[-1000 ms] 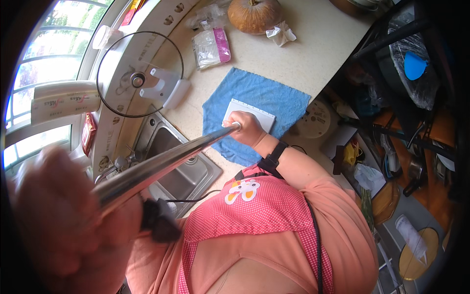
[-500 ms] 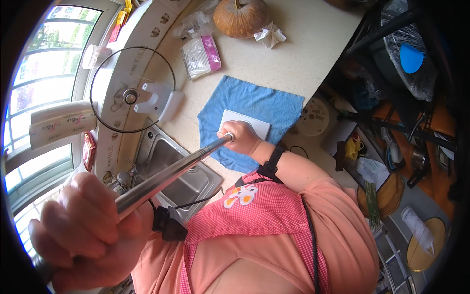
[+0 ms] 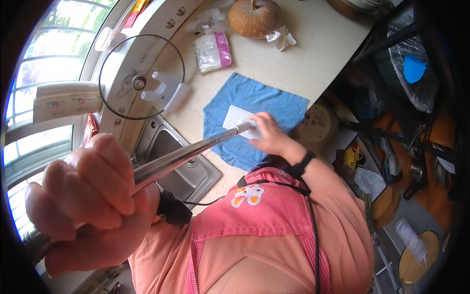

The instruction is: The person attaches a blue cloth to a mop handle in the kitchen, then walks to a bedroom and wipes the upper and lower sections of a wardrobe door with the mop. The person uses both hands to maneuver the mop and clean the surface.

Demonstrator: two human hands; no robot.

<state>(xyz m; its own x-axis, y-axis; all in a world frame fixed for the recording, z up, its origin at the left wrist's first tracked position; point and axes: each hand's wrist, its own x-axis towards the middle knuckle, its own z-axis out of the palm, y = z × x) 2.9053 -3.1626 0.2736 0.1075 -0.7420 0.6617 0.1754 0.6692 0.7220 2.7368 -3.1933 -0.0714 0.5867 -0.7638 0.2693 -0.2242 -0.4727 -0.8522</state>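
Note:
My left hand, large and close at the lower left, is closed around a shiny metal pole. The pole slopes away from it to a white joint over a flat white rectangular plate. That plate lies on a spread blue cloth on the counter. Beside the joint is my right hand, slightly blurred, its thumb and fingers apart on the plate's right side. The plate's right end is partly hidden by this hand.
A steel sink lies left of the cloth, with a clear round lid and white plastic piece beyond. Farther back are a pumpkin, a plastic packet and crumpled tissue. Crowded shelving stands at right.
My right hand has let go of the pole's far end and shifted right, uncovering the white joint. My left hand still grips the pole. The view has shifted slightly.

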